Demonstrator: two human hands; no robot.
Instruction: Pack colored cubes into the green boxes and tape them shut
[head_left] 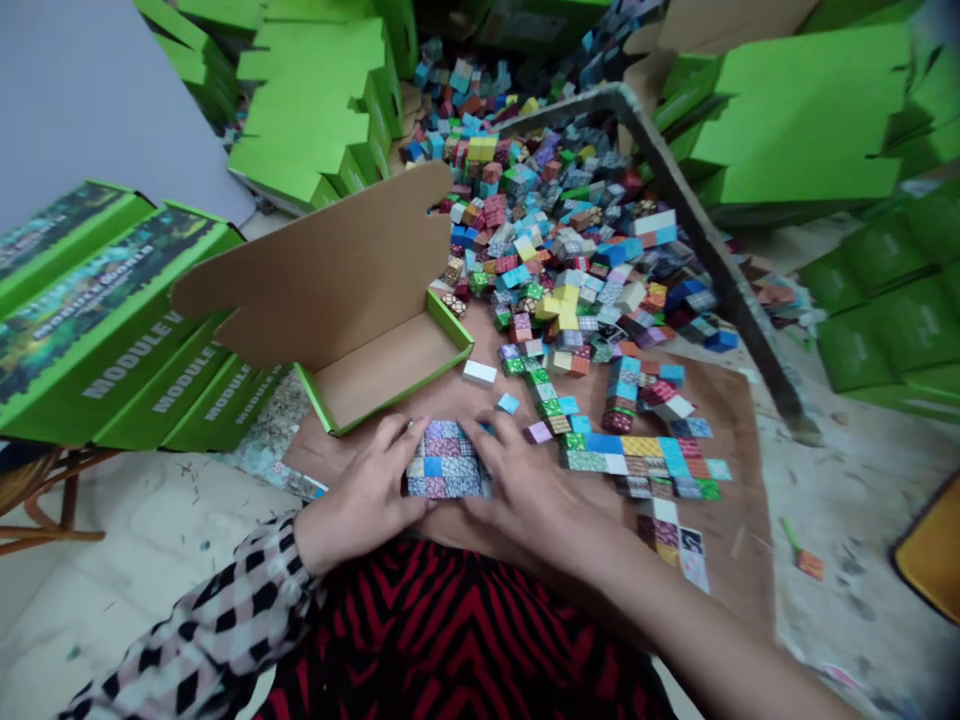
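Between my two hands is a compact block of small patterned cubes (444,460), mostly grey, purple and blue, lying close to my lap. My left hand (371,485) presses its left side, fingers curled along the edge. Against the right side my right hand (521,480) is closed in the same way. Just beyond them stands an open cardboard box (390,365) with green edges, its brown lid raised and its inside bare. A white block (479,372), a light blue cube (508,403) and a lilac cube (538,432) lie near my right fingers.
A large heap of coloured cubes (555,240) spreads behind the box. Rows of cubes (645,455) lie on the brown cardboard sheet (739,500) at right. A bent metal bar (697,210) crosses the heap. Green boxes stand left (150,340), back (315,100) and right (810,120).
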